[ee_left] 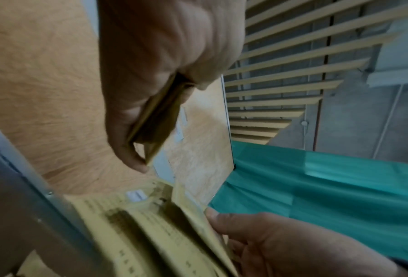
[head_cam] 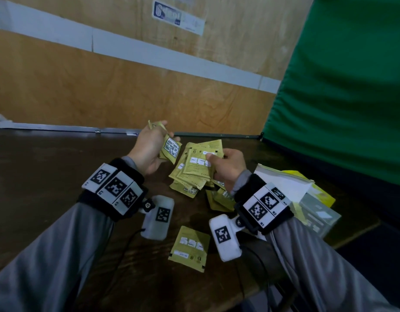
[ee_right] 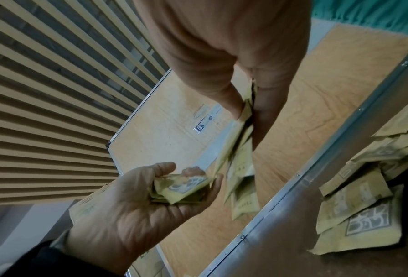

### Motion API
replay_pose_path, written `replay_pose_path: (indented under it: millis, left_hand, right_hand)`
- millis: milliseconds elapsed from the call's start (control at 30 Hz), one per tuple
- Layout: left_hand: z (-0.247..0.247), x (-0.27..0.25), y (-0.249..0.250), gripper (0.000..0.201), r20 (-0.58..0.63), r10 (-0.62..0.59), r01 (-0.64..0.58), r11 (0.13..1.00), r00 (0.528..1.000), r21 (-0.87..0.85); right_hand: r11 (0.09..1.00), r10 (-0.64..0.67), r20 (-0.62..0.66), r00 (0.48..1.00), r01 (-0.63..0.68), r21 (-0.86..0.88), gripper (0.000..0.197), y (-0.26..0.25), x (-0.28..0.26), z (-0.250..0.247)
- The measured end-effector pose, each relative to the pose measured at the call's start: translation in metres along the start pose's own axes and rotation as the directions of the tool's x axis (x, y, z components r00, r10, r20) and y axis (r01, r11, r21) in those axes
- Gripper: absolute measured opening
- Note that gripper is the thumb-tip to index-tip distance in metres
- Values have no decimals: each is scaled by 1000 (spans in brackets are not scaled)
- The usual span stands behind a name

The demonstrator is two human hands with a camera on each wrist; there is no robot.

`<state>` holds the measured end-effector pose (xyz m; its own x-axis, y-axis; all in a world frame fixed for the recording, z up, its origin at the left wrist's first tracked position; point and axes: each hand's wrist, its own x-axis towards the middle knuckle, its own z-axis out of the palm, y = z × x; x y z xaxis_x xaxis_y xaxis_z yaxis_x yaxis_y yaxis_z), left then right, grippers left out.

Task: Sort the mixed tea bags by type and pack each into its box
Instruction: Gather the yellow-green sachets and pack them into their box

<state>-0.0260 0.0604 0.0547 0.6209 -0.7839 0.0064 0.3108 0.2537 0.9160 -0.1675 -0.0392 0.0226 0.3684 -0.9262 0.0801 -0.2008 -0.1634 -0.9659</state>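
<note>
In the head view my left hand [head_cam: 165, 137] grips a small stack of yellow tea bag sachets [head_cam: 171, 149] above the dark table [head_cam: 59, 167]. My right hand [head_cam: 214, 159] pinches a fanned bundle of several yellow sachets [head_cam: 195, 168], thumb on top. The left wrist view shows the left hand [ee_left: 148, 142] curled round its stack [ee_left: 156, 120], with the right hand's fan [ee_left: 150, 224] below it. In the right wrist view the right hand [ee_right: 246, 112] pinches hanging sachets [ee_right: 239, 153], and the left hand's stack [ee_right: 181, 188] lies in its palm.
One sachet [head_cam: 190, 247] lies alone near the table's front edge. More sachets [head_cam: 217, 200] are piled under my right wrist. An open white and yellow box [head_cam: 284, 182] and a clear grey box [head_cam: 317, 213] lie at the right. A wooden wall and a green cloth [head_cam: 352, 86] stand behind.
</note>
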Motion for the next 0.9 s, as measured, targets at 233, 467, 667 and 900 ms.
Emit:
replay_pose_path:
  millis: [233,467,667,900]
  left_hand:
    - [-6,5,-2,67,14,-174,170,975,985,141]
    - [-4,-3,-5,38,148,-147,54,865,978,499]
    - [6,-7,-20,45,262,-85,-106,764,961,637]
    - [14,-15,-27,35,359,-46,-107,913,932,395]
  right_hand:
    - [999,19,-55,998,-21,-41,15,-3,-1,5]
    - [991,17,-113,993,-32,-132,15,-5,-6,6]
    - [999,-8,-110,994,4,-40,17,-10,-7,5]
    - [970,-31,193,981,-17,241,29,-32,-34,9]
